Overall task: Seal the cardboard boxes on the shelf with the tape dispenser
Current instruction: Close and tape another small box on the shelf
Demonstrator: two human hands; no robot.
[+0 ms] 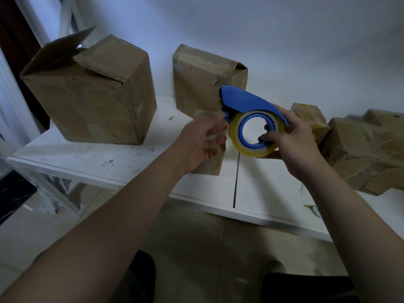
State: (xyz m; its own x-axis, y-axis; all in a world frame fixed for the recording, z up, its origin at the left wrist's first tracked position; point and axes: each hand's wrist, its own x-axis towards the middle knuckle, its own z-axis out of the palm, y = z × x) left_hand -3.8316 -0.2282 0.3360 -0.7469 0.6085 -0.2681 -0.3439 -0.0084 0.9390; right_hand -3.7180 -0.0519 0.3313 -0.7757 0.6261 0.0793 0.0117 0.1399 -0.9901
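At centre frame my right hand (299, 145) grips the dispenser (247, 103) — fingertips hooked through the blue core of the tape roll (235, 136), thumb under the roll, the blue blade end pointing up and left. It is held in the air above the shelf (109, 162), in front of the middle box (201, 84). My left hand (203, 143) sits just left of the roll, fingers straight and loosely spread, over a small box (209, 166) standing on the shelf. Something clear blurs at its fingertips — I cannot tell whether it is tape. At upper left stands a big box (87, 101) with one flap up. At the right edge lie crumpled boxes (360, 154), packed together.
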